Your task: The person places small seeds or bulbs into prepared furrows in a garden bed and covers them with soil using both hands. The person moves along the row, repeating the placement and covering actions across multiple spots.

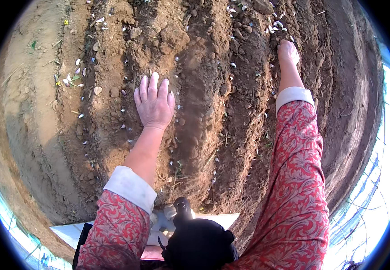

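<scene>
My left hand (155, 101) hovers over or rests on a soil ridge, palm down, fingers spread and nothing in them; whether it touches the soil is hard to tell. Further forward, my right hand (288, 52) reaches down to the ground with bent fingers. Its fingertips are hidden, so I cannot see what they hold. Just beyond it lies a cluster of white garlic cloves (275, 27), and one loose clove (291, 38) sits right beside the knuckles. A row of spaced cloves (233, 64) lies in the furrow between my hands.
More garlic cloves (68, 80) are scattered on the left, by small green and yellow plant bits. Clods (174, 39) and stones (136, 32) stud the ridged soil (195, 135). A pale board or sheet (216, 220) lies near my body, partly behind a black object (200, 241).
</scene>
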`<state>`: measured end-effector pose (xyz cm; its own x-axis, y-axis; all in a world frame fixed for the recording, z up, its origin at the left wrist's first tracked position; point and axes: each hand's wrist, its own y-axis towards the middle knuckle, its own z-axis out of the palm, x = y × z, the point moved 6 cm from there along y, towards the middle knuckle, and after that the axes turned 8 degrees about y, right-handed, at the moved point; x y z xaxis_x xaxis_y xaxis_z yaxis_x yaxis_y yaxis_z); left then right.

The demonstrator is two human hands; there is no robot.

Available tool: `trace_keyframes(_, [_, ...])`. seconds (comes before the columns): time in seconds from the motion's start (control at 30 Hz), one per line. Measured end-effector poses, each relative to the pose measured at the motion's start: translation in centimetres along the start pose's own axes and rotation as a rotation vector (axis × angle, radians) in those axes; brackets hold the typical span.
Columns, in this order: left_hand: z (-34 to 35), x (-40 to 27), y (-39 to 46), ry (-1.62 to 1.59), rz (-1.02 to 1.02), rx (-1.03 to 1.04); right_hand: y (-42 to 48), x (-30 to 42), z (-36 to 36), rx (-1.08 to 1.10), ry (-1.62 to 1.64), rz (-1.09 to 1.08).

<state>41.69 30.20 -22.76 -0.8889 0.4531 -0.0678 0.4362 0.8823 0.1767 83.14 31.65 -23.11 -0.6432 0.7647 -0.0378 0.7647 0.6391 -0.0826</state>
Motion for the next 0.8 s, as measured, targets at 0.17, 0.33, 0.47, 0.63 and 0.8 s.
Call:
trace_keyframes(0.17, [-0.1,0.0,0.0,-0.022,-0.01,-0.01,-1.7,1.7,-1.8,0.027,0.511,-0.094])
trace_keyframes(0.33, [-0.1,0.1,0.1,-0.013,-0.018,-0.005,-10.1,10.3,-1.8,0.313,0.492,-0.5])
trace_keyframes(0.47, [-0.1,-0.2,0.2,-0.003,-0.009,-0.017,-11.4,12.9,1.5,0.261,0.017,-0.588])
trace_keyframes(0.63, [0.1,0.3,-0.1,-0.002,-0.031,0.004,-9.8,13.4,0.3,0.579,0.051,-0.537])
trace_keyframes(0.8, [-0.1,-0.1,0.1,-0.017,-0.013,-0.012,-0.7,5.7,-3.0,-0.124,0.334,-0.203])
